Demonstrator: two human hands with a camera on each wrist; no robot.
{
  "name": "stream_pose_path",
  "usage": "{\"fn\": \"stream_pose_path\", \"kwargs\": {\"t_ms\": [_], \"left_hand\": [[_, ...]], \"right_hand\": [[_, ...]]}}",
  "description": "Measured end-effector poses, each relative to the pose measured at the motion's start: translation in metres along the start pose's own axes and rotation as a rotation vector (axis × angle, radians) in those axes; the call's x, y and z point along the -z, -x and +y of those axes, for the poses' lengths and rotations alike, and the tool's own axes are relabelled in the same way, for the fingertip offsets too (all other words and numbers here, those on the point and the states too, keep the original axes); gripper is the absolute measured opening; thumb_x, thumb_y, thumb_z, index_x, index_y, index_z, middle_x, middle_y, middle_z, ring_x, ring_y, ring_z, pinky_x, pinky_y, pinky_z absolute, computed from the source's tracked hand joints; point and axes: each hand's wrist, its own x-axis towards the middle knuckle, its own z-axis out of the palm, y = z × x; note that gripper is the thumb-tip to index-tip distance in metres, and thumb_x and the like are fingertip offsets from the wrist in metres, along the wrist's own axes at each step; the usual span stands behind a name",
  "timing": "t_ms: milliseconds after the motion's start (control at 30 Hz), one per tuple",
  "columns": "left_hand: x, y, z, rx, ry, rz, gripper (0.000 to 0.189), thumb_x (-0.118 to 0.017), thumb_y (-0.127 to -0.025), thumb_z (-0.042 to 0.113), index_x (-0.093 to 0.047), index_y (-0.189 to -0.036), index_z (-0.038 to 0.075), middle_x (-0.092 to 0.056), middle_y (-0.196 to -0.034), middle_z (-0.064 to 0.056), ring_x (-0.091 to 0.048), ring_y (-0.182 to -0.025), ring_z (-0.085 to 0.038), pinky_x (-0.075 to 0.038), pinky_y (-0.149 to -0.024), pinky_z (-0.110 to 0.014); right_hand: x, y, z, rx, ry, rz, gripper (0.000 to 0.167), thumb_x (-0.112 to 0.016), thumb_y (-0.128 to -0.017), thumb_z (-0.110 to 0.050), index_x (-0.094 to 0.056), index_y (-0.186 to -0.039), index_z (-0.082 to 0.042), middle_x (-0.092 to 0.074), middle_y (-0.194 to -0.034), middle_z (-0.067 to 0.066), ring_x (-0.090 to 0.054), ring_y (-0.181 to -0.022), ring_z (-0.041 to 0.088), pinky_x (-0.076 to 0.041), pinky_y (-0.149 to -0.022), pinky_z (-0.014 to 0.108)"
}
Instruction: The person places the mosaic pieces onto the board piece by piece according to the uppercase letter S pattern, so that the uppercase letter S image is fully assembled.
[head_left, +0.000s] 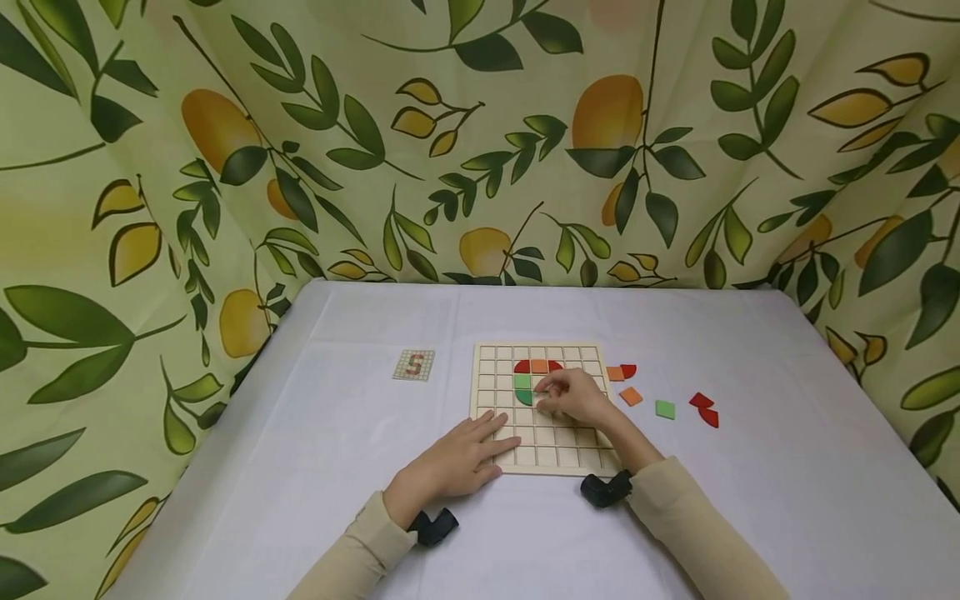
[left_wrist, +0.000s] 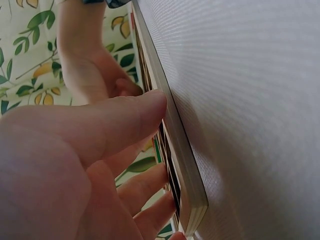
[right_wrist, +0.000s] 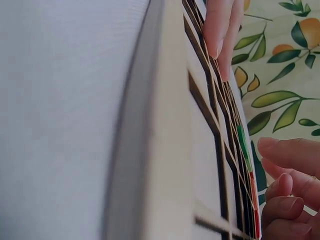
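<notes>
A pale wooden grid board (head_left: 547, 458) lies on the table. My left hand (head_left: 457, 458) rests on its near left corner, fingers spread, the thumb (left_wrist: 145, 107) along the edge. Over the grid hovers my right hand (head_left: 573, 396), with loosely bent fingers and no piece visible between them. Beside its fingertips, a dark green quarter-round piece (head_left: 523, 397) sits in a cell under a light green square (head_left: 522, 381). Above those, an orange square (head_left: 538, 366) lies between a red quarter-round piece (head_left: 522, 367) and another red piece (head_left: 555, 365), partly near the hand.
Left of the board lies a small pattern card (head_left: 413, 365) with an S-like figure. Loose pieces lie to the right: an orange square (head_left: 631, 396), a green square (head_left: 665, 409), red pieces (head_left: 708, 416) and others by the board's edge. A leaf-print curtain (head_left: 480, 167) surrounds the table.
</notes>
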Motion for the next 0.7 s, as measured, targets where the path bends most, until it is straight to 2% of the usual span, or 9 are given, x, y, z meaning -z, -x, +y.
{"fn": "stream_pose_path", "kwargs": {"t_ms": [233,700], "left_hand": [[-0.001,0.0,0.0,0.0,0.004,0.005,0.046,-0.051,-0.099,0.028,-0.046,-0.145,0.024,-0.034,-0.158,-0.009,-0.028,-0.149,-0.031,-0.029,-0.122,-0.046],[-0.002,0.0,0.0,-0.014,-0.002,0.02,0.046,-0.052,-0.098,0.028,-0.047,-0.144,0.023,-0.035,-0.157,-0.01,-0.03,-0.148,-0.032,-0.031,-0.12,-0.046]], "right_hand": [[0.006,0.009,0.006,-0.046,-0.005,0.019,0.02,-0.075,-0.08,-0.01,-0.072,-0.098,-0.002,-0.049,-0.068,-0.001,-0.045,-0.066,0.014,-0.034,-0.053,0.02],[0.026,0.028,0.016,-0.056,-0.096,0.031,0.025,-0.072,-0.083,-0.01,-0.068,-0.103,0.004,-0.049,-0.068,-0.002,-0.042,-0.059,0.008,-0.035,-0.049,0.017]]}}
